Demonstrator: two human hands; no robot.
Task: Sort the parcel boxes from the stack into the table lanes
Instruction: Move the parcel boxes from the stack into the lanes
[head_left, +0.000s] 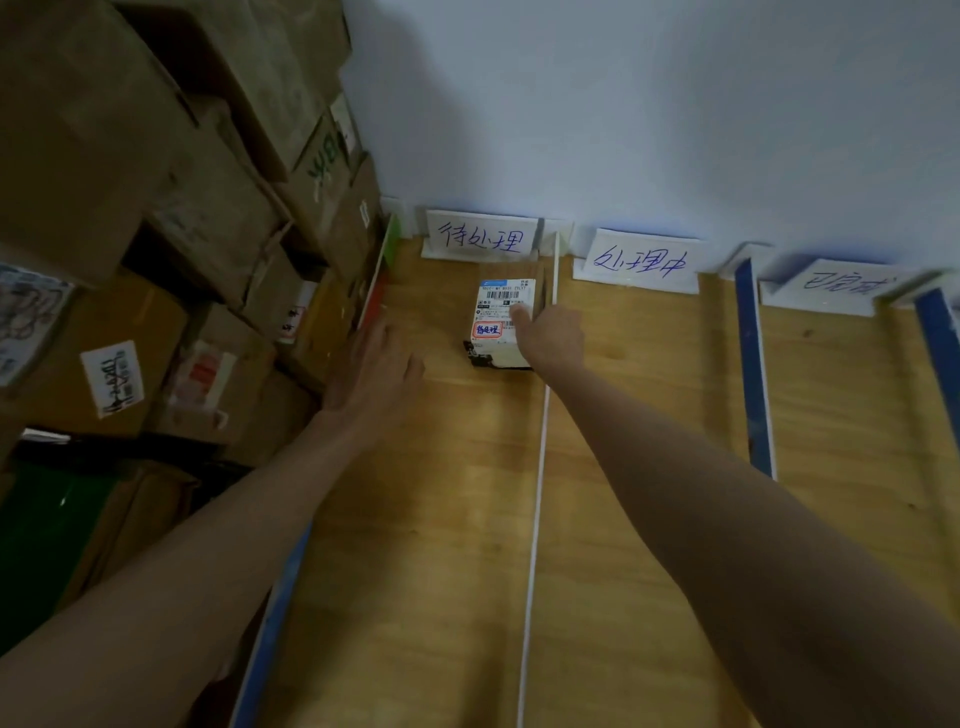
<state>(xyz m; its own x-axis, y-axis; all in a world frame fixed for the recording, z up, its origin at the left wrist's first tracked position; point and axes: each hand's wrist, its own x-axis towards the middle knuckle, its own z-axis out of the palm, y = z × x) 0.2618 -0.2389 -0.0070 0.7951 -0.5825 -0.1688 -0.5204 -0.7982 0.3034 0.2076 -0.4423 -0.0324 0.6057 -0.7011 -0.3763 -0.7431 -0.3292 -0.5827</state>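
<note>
A small parcel box (500, 325) with a white shipping label and a red-framed sticker lies in the leftmost lane of the wooden table (457, 519), near the far wall. My right hand (550, 332) rests against the box's right side, fingers on its top. Whether it grips the box or only touches it is unclear. My left hand (371, 369) hovers flat and open over the lane's left edge, holding nothing, beside the stack of cardboard boxes (171, 260).
White handwritten signs (480, 236) (641, 260) (841, 283) stand at the wall end of three lanes. A white divider strip (537, 467) and blue strips (753, 374) separate the lanes. The box stack fills the left side; a green bin (47, 530) sits below it.
</note>
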